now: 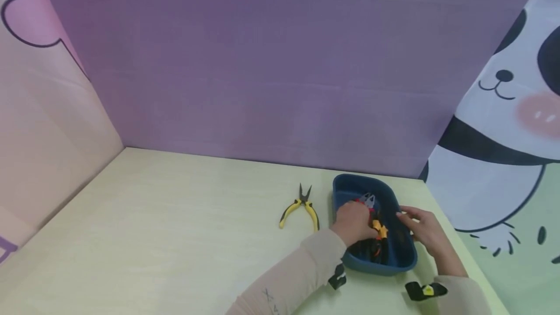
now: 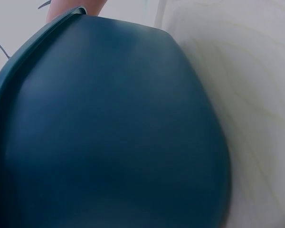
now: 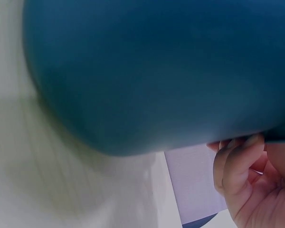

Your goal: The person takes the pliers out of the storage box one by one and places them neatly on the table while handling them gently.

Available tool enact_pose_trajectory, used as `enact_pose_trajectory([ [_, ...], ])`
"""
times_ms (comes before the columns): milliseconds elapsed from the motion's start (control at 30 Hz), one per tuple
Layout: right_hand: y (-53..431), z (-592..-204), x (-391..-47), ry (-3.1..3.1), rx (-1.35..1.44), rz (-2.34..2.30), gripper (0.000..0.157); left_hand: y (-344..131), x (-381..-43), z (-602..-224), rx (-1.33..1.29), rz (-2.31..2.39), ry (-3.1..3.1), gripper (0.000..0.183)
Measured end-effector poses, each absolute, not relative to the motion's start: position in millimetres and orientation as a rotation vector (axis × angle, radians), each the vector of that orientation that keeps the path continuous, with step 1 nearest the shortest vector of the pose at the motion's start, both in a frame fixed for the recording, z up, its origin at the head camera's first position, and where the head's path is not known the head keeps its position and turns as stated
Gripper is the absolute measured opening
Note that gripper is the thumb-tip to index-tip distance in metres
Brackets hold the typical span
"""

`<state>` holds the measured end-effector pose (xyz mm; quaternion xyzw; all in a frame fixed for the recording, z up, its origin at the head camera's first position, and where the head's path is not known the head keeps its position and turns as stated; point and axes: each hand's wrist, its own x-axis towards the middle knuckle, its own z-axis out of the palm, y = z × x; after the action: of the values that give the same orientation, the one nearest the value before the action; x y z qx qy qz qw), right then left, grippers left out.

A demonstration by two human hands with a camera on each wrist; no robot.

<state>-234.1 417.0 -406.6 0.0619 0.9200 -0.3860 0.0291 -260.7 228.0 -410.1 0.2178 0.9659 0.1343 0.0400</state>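
My left hand [image 1: 353,220] reaches down into a dark blue plastic tray [image 1: 399,252] and grips a pair of red-handled pliers [image 1: 369,201] lying there; its fingertips are hidden behind the back of the hand. Beside it in the tray lie pliers with orange and black handles [image 1: 380,232]. At the tray's right side, my right hand [image 1: 422,230] holds the rim, its curled fingers [image 3: 242,164] touching just under the edge in the right wrist view. The tray's outer wall [image 2: 118,118] fills most of the left wrist view.
Long-nose pliers with yellow and black handles [image 1: 303,204] lie spread on the table left of the tray. The pale table [image 1: 175,227] meets a purple backdrop [image 1: 271,72] behind. A panda-printed panel [image 1: 490,179] stands close on the right.
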Motion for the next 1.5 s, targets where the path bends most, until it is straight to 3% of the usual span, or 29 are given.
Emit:
enact_pose_trajectory([
  [700,417,-406,-233,2.844,0.18,-1.186,0.052,224,-260,-401,0.726,0.471,3.002,0.043],
  [1500,417,-405,-231,2.855,0.164,-1.183,0.052,206,-256,-371,0.593,0.563,2.994,0.039],
])
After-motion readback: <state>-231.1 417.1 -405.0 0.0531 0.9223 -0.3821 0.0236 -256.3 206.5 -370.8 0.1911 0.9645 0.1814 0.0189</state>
